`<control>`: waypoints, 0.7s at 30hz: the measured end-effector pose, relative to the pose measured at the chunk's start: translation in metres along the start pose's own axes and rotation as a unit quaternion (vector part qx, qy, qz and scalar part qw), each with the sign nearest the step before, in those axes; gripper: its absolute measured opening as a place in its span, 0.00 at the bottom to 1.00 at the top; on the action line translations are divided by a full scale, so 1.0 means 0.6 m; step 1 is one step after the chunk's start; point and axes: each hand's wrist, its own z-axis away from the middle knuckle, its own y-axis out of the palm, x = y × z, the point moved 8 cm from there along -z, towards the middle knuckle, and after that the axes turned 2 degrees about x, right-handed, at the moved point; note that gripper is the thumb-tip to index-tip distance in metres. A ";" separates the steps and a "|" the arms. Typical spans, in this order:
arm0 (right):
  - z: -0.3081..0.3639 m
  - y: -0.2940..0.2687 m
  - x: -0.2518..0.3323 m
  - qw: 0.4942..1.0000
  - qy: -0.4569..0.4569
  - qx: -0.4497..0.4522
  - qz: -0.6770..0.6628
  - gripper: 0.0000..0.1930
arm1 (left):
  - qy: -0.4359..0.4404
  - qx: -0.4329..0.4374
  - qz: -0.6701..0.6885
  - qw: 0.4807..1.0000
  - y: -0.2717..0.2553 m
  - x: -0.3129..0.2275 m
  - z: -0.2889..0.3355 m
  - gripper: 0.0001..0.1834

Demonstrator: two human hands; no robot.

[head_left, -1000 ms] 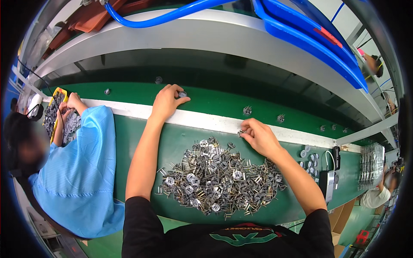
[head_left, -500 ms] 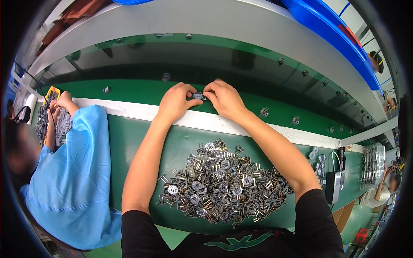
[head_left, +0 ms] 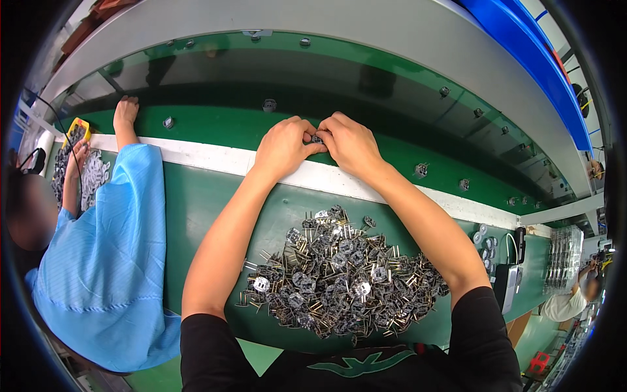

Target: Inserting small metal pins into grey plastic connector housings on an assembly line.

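My left hand [head_left: 285, 145] and my right hand [head_left: 350, 145] meet over the near side of the green belt, just beyond the white rail. Between their pinched fingertips is a small grey plug part [head_left: 317, 139], mostly covered by the fingers. Both hands are closed on it. Below my forearms, a large pile of dark round plug parts with metal pins [head_left: 346, 274] lies jumbled on the green table. Similar parts sit spaced along the belt, among them one plug part [head_left: 421, 170] right of my hands and another plug part [head_left: 269, 104] beyond them.
A white rail [head_left: 215, 157] divides table from belt. Grey discs [head_left: 486, 245] and a black-and-silver device [head_left: 505, 287] with a cable lie at the right, beside stacked clear trays [head_left: 563, 261]. At left, a co-worker in a blue sleeve [head_left: 111, 248] reaches over the belt near a yellow container [head_left: 78, 127].
My fingers have drawn closer around the plug part, now covering more of it. The co-worker's farther hand has moved from the yellow container out over the belt. The view has shifted slightly.
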 end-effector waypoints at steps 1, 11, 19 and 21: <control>0.000 -0.001 0.003 1.000 -0.009 0.002 0.009 0.08 | -0.001 0.001 -0.003 1.000 0.001 -0.002 0.001 0.18; 0.032 -0.024 -0.010 0.999 0.020 0.000 0.042 0.09 | 0.063 0.015 0.106 0.992 0.013 -0.012 -0.004 0.21; 0.196 -0.090 0.028 0.947 0.024 0.307 -0.094 0.16 | 0.130 -0.234 -0.104 0.958 -0.057 0.069 -0.011 0.22; 0.210 -0.099 0.039 0.946 0.065 0.293 -0.122 0.13 | 0.138 -0.162 -0.119 0.970 -0.036 0.087 -0.020 0.22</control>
